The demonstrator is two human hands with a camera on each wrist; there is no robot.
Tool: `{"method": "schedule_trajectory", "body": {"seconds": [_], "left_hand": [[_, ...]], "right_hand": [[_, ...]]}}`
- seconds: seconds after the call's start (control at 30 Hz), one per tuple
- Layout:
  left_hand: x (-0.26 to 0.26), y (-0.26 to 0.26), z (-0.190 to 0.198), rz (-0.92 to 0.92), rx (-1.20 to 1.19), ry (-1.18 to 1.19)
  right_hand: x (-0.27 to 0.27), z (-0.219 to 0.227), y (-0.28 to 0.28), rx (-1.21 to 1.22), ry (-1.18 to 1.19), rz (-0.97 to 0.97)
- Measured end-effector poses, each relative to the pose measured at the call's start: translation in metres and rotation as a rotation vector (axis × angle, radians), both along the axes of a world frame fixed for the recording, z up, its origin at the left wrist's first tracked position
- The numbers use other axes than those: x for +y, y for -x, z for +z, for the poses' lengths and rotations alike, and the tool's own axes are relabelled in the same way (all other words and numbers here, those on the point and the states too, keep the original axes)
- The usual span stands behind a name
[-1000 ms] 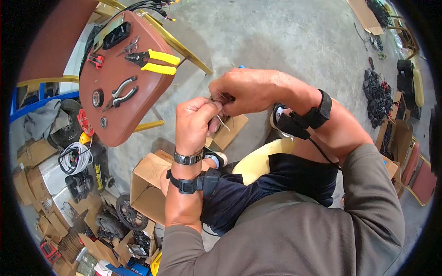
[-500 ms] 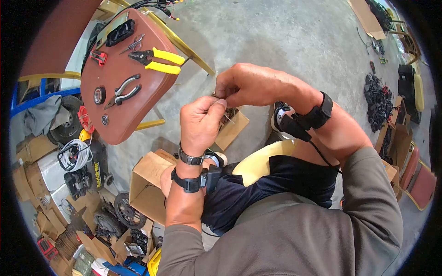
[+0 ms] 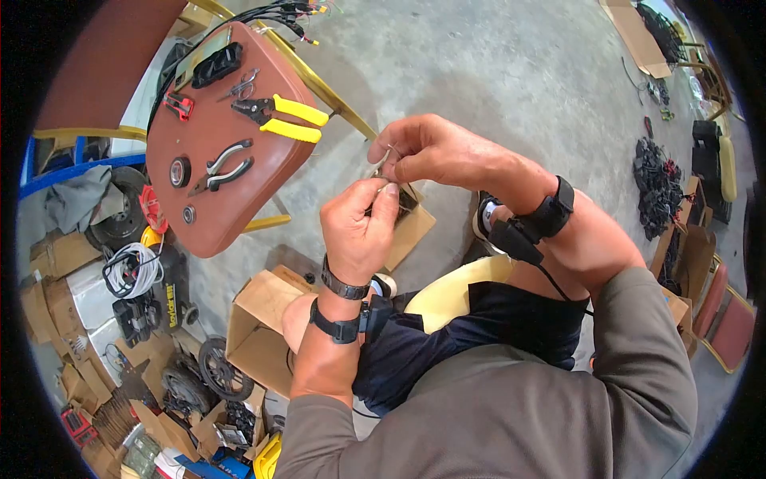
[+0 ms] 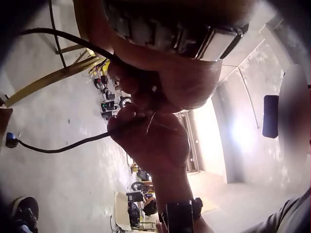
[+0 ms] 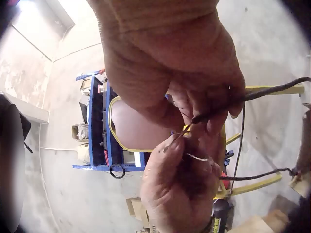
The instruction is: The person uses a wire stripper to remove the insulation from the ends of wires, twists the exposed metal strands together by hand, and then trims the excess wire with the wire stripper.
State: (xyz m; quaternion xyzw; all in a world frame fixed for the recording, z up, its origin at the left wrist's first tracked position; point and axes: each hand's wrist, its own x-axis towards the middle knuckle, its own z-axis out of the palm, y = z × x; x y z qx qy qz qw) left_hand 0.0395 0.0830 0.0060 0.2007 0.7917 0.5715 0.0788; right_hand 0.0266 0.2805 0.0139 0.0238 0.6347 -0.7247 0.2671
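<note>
My left hand (image 3: 357,227) pinches the end of a dark cable between thumb and fingers. In the right wrist view this cable (image 5: 255,175) runs off to the right, and a pale thin wire (image 5: 197,158) sticks out by the left thumb. My right hand (image 3: 435,156) grips a second dark cable (image 5: 274,90); thin bare-looking wires (image 5: 183,132) reach from its end to the left thumb tip. In the left wrist view a dark cable (image 4: 63,148) with a blue end (image 4: 11,141) trails from the hands. The curled fingers partly hide both cable ends.
On a brown chair seat (image 3: 239,191) to the left lie yellow-handled wire strippers (image 3: 291,118), pliers (image 3: 219,169), small scissors (image 3: 243,84) and tape rolls (image 3: 180,171). A cardboard box (image 3: 411,235) stands below the hands, another box (image 3: 263,319) beside the left leg.
Both hands have shifted slightly right in the head view. The right fingers have spread and drawn a little away from the left fingertips, uncovering a thin pale wire.
</note>
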Motion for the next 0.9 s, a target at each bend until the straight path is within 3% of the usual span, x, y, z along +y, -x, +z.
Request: {"method": "schedule_trajectory", "body": {"seconds": [0.2,0.47,0.67,0.9], "left_hand": [[0.003,0.000,0.002,0.026,-0.062,0.001],[-0.001,0.012,0.004,0.148,-0.564,-0.213],[-0.002,0.015,0.001,0.195,-0.701,-0.250],[-0.002,0.017,-0.004,0.145,-0.559,-0.255]], "right_hand": [[-0.002,-0.003,0.000,0.052,0.034,-0.042],[-0.010,-0.010,0.000,0.326,0.023,-0.157],[-0.005,-0.004,-0.002,0.618,-0.263,-0.068],[0.010,-0.003,0.007,0.175,0.075,-0.114]]}}
